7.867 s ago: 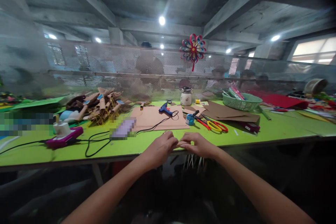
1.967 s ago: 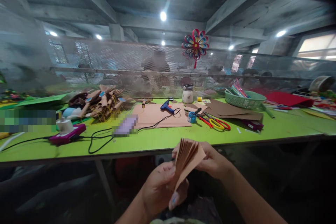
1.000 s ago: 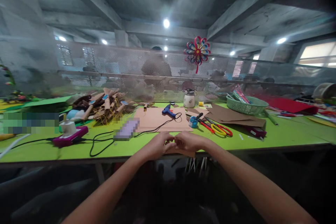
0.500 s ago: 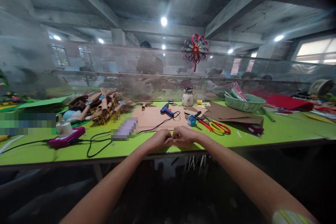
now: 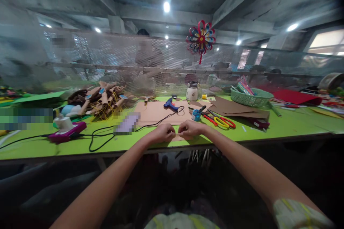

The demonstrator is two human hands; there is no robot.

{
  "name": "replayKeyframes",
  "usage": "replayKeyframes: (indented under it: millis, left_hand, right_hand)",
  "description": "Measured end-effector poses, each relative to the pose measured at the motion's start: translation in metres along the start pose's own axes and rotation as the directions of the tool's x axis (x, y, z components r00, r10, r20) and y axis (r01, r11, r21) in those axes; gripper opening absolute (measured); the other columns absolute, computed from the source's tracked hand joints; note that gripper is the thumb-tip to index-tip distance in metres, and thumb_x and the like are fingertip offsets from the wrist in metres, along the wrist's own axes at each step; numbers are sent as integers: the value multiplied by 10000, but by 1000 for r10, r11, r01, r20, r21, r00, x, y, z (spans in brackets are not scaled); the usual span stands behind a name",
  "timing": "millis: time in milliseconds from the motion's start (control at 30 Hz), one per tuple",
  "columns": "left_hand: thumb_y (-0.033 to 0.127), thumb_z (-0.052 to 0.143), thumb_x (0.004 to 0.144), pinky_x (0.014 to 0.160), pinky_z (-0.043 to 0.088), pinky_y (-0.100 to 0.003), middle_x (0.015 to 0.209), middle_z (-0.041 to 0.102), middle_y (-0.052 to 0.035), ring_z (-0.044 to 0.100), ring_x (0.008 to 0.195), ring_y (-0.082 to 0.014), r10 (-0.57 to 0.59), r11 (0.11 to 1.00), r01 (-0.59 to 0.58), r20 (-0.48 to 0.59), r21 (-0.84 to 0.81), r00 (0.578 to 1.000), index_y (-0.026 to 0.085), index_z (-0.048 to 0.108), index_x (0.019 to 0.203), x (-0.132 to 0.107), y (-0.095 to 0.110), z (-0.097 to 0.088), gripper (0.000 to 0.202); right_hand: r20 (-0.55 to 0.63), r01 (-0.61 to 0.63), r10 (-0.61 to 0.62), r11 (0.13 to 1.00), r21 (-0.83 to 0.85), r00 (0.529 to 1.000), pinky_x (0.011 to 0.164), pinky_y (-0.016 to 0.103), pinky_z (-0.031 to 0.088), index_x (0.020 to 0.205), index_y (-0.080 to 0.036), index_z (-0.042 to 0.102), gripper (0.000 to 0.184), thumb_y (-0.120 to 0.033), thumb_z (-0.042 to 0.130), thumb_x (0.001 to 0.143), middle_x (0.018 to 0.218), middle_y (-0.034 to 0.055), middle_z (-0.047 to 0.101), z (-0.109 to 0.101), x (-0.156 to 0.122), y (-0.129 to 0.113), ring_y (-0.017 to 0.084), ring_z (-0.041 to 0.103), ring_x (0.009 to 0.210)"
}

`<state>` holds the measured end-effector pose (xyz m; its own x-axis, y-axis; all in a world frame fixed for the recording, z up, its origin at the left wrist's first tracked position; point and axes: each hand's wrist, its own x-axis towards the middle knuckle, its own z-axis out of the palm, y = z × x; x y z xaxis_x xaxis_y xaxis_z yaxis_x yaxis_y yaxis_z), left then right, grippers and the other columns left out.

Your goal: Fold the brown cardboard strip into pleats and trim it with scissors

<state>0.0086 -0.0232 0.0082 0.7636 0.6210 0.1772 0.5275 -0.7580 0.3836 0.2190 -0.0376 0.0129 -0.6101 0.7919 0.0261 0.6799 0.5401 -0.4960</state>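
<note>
My left hand (image 5: 160,133) and my right hand (image 5: 190,128) meet knuckle to knuckle near the front edge of the green table (image 5: 282,128). Both have curled fingers pressing down on a folded piece of brown paper (image 5: 180,137) that lies flat on the table and shows between and under them. Just behind my hands lies a sheet of brown card (image 5: 157,114) with a blue glue gun (image 5: 170,104) on it.
Red and yellow scissors (image 5: 220,121), a small blue pot (image 5: 196,115) and a white jar (image 5: 191,93) sit right of centre. A green basket (image 5: 251,97), a pile of brown paper rolls (image 5: 103,99) and a black cable (image 5: 99,141) also lie here. People sit behind the mesh screen (image 5: 113,61).
Two seconds ago both hands held the fanned, pleated brown paper up below the table edge. They have since brought it onto the table and now press it flat there.
</note>
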Motion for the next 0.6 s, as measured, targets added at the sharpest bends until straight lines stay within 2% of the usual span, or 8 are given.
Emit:
replayKeyframes:
  millis: [100,167,333,467,600]
  left_hand:
    - [287,523,762,571,332,-217,689,598,-28,497,639,-137,47,995,-48,22,83,999,142,731,862,5,-1,-1,272]
    - [289,562,746,587,339,-215,685,599,-25,505,660,-140,56,995,-57,18,80,998,151,736,835,8,-2,0,240]
    - [266,580,742,560,347,-203,674,622,-13,531,661,-138,-13,1000,13,-7,29,1000,139,729,809,12,-7,8,207]
    - [269,604,722,539,331,-213,665,608,-8,519,626,-135,-33,999,34,-16,40,999,128,706,752,12,-4,11,176]
    - [281,612,733,584,335,-227,698,573,-17,510,673,-141,39,993,-32,-69,113,997,131,676,703,9,0,11,166]
  right_hand:
    - [-36,-10,9,999,-41,999,530,183,387,869,-94,719,259,-289,584,767,719,44,681,5,0,-3,116,549,606]
    - [-51,-11,8,998,-69,999,510,183,369,860,-96,720,271,-309,576,776,693,41,671,7,0,-3,111,531,580]
    - [-71,7,-17,990,-139,997,522,178,347,847,-113,725,242,-297,595,759,711,33,661,6,1,-6,108,524,613]
    - [-86,3,-21,980,-198,996,497,186,294,775,-112,710,173,-246,617,719,656,18,637,8,1,-10,91,470,557]
    - [-98,19,-54,948,-319,994,495,205,261,717,-110,691,139,-213,599,734,634,22,628,11,-2,-15,90,436,544]
